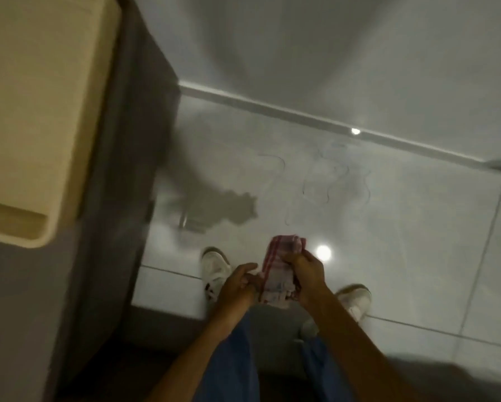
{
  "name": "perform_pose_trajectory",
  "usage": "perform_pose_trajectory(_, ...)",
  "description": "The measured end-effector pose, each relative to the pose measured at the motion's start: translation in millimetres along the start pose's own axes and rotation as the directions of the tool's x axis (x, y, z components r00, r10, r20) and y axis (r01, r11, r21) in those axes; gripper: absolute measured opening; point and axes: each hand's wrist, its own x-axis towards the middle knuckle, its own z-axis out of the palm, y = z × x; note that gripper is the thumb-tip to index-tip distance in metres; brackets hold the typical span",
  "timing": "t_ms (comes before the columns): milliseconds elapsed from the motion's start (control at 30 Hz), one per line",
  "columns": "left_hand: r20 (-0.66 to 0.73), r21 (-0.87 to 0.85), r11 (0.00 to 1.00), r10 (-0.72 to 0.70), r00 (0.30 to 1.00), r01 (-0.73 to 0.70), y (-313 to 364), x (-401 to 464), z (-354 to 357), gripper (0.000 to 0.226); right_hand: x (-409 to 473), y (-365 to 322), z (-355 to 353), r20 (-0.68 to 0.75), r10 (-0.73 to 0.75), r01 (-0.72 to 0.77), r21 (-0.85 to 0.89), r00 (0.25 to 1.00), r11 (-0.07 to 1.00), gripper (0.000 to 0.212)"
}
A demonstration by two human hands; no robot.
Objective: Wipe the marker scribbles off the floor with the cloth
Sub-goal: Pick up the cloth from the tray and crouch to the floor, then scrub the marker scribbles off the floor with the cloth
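A red-striped cloth (pixel 278 271) is held bunched above the glossy tiled floor (pixel 403 227), gripped between both hands. The fingers of the right hand (pixel 307 274) are closed around its upper part, while the left hand (pixel 237 285) pinches its lower edge. Thin marker scribbles (pixel 327 181) are seen on the tile ahead, beyond two white shoes (pixel 214 268).

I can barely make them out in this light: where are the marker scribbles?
In the head view, the marker scribbles lie on the floor right of centre, beyond the cloth, near the wall's baseboard.
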Motion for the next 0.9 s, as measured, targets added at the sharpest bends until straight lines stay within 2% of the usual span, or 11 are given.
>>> perform_pose_trajectory(67,0.005,0.217,0.969,0.117,0.993,-0.116,-25,52,16,0.035,53,16,-37,-0.147,-0.137,0.110,-0.180,0.980,0.977,0.026)
perform_pose_trajectory(167,-0.051,0.502,0.825,0.329,0.943,-0.261,-40,135,26,0.053,129,21,-80,-0.257,-0.438,0.279,-0.480,0.861,0.831,0.046)
perform_pose_trajectory(333,-0.270,0.753,0.615,0.615,0.741,-0.235,-21,240,31,0.060,229,24,-120,-0.011,-0.813,0.502,-0.782,0.582,0.369,0.069)
perform_pose_trajectory(433,-0.293,0.832,0.511,0.733,0.614,-0.214,-4,285,21,0.060,271,32,-117,0.271,-0.840,0.582,-0.810,0.470,0.065,0.064)
perform_pose_trajectory(533,-0.213,0.901,0.374,0.822,0.528,-0.219,21,328,1,0.061,308,34,-114,0.680,-0.669,0.534,-0.701,0.301,-0.473,0.065)
perform_pose_trajectory(633,-0.146,0.944,0.277,0.837,0.527,-0.178,37,364,-8,0.063,341,15,-123,0.870,-0.459,0.523,-0.480,0.181,-0.704,0.065)
perform_pose_trajectory(700,-0.139,0.957,0.245,0.857,0.495,-0.154,37,375,-10,0.064,358,-4,-130,0.924,-0.364,0.530,-0.369,0.120,-0.763,0.061)
perform_pose_trajectory(767,-0.147,0.963,0.232,0.879,0.454,-0.137,34,378,-11,0.064,365,-28,-143,0.893,-0.445,0.530,-0.410,0.067,-0.742,0.057)
perform_pose_trajectory(800,-0.151,0.964,0.230,0.888,0.435,-0.136,34,380,-11,0.064,368,-40,-150,0.807,-0.587,0.543,-0.520,0.060,-0.660,0.054)
perform_pose_trajectory(867,-0.154,0.963,0.231,0.896,0.415,-0.140,34,382,-10,0.064,363,-55,-162,0.385,-0.910,0.566,-0.789,0.152,-0.239,0.050)
perform_pose_trajectory(900,-0.159,0.962,0.234,0.898,0.410,-0.139,34,382,-10,0.064,361,-57,-161,0.211,-0.958,0.564,-0.823,0.194,-0.067,0.050)
